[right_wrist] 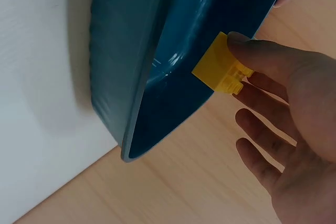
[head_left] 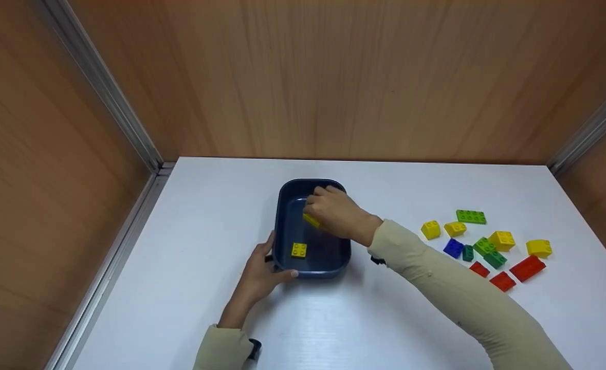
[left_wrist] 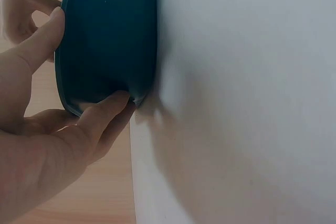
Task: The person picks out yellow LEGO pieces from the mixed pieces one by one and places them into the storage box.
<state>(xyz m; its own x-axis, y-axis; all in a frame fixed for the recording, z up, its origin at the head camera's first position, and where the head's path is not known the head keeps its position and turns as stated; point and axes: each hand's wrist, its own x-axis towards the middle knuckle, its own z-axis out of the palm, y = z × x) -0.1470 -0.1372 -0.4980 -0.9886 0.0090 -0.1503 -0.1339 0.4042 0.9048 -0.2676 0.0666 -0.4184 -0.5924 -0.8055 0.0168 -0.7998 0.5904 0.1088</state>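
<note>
A deep blue rectangular tray (head_left: pixel 315 274) stands on the white table. My left hand (head_left: pixel 258 277) grips its near left corner, thumb on the rim and fingers against the outer wall, as the left wrist view also shows. Over the tray's interior, my right hand (head_left: pixel 336 208) pinches a yellow toy building brick (right_wrist: pixel 214 64) between thumb and fingers, its studs turned toward the palm. The other fingers of that hand are spread apart in the right wrist view. Another yellow brick (head_left: pixel 298 250) lies studs up on the tray floor toward the near left.
Right of the tray lie several loose bricks: a long green one (head_left: pixel 471 216), a blue one (head_left: pixel 453 248), a red one (head_left: pixel 528 268) and a yellow one (head_left: pixel 539 248) among them. My right sleeve (head_left: pixel 436 277) passes close to them. A wooden panel (head_left: pixel 313 77) stands behind the table.
</note>
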